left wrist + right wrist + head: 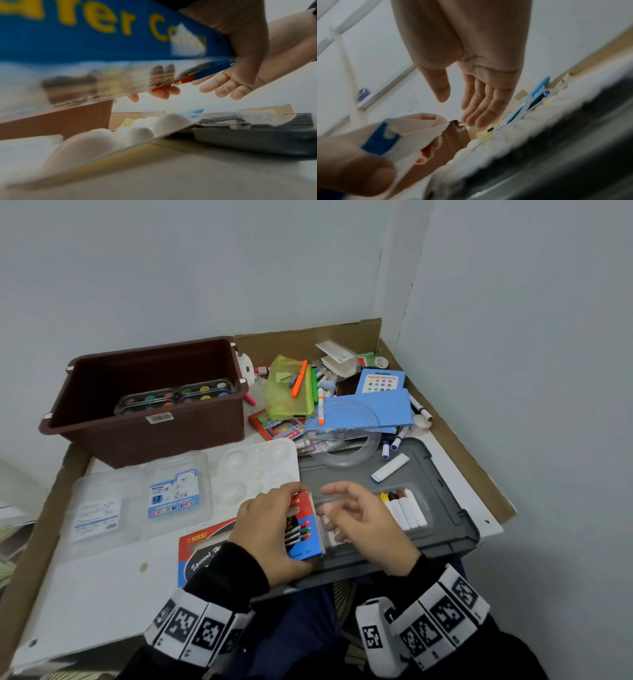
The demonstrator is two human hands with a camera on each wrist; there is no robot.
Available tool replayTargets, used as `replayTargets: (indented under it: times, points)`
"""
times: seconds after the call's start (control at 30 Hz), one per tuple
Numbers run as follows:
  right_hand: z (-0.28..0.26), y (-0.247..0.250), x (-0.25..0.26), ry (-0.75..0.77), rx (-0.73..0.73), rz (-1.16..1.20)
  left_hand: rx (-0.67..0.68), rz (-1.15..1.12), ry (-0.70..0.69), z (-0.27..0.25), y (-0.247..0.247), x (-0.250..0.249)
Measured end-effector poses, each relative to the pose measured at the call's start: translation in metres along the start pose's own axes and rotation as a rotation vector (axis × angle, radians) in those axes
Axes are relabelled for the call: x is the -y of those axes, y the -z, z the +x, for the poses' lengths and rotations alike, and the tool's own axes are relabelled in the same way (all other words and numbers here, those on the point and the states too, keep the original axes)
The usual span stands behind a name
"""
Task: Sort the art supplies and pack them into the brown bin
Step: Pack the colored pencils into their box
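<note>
My left hand [291,525] grips a red and blue paint-tube box [305,529] on its edge over the near part of a grey lid [445,508]. In the left wrist view the box [85,33] fills the top, blue with yellow letters. My right hand [329,501] hovers just right of the box with relaxed fingers and holds nothing; its palm [479,88] shows open. White paint tubes [406,510] lie in a row on the lid, and more [330,530] lie beside the box. The brown bin [212,422] stands at the back left with round-pan paint sets [174,397] inside.
A white mixing palette [260,470] and a clear color-pen case [174,494] lie in front of the bin. A red Nikki box [202,549] sits under my left wrist. Markers, a yellow mesh pouch [287,392], blue boxes [370,409] and a protractor are piled at the back right.
</note>
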State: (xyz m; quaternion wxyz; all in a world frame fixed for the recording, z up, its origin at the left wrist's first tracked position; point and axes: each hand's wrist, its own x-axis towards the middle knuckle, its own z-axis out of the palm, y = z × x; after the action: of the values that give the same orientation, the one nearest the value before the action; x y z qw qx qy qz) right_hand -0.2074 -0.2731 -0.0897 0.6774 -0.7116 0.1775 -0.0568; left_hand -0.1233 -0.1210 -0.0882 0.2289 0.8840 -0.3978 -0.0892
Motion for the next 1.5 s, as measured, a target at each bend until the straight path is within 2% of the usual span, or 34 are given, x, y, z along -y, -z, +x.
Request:
replayTargets:
  times: [0.1, 0.17, 0.23, 0.33, 0.5, 0.73, 1.0, 1.33, 1.5]
  points:
    - [0.001, 0.017, -0.002, 0.162, -0.047, -0.391, 0.027, 0.078, 0.023, -0.002, 0.003, 0.009]
    - [0.003, 0.030, -0.004, 0.239, 0.030, -0.709, 0.047, 0.123, 0.043, -0.003, 0.002, 0.014]
    - [0.007, 0.041, -0.007, 0.231, 0.162, -0.977, 0.066, 0.151, 0.064, -0.004, 0.002, 0.017]
    - [0.009, 0.048, -0.012, 0.152, 0.277, -1.135, 0.074, 0.170, 0.077, -0.002, 0.000, 0.018]
    - [0.011, 0.053, -0.016, 0.174, 0.172, -1.143, 0.106, 0.200, 0.098, -0.001, -0.003, 0.017]
    - [0.006, 0.058, -0.020, 0.202, 0.069, -0.975, 0.122, 0.195, 0.124, -0.001, -0.009, 0.018]
    - [0.006, 0.050, -0.019, 0.221, 0.090, -0.963, 0.120, 0.168, 0.081, 0.000, -0.011, 0.021]
    - [0.004, 0.052, -0.019, 0.206, 0.098, -0.993, -0.041, 0.113, 0.088, -0.013, -0.014, 0.022]
    - [0.000, 0.052, -0.018, 0.249, 0.104, -0.988, 0.015, 0.117, 0.121, -0.012, -0.015, 0.023]
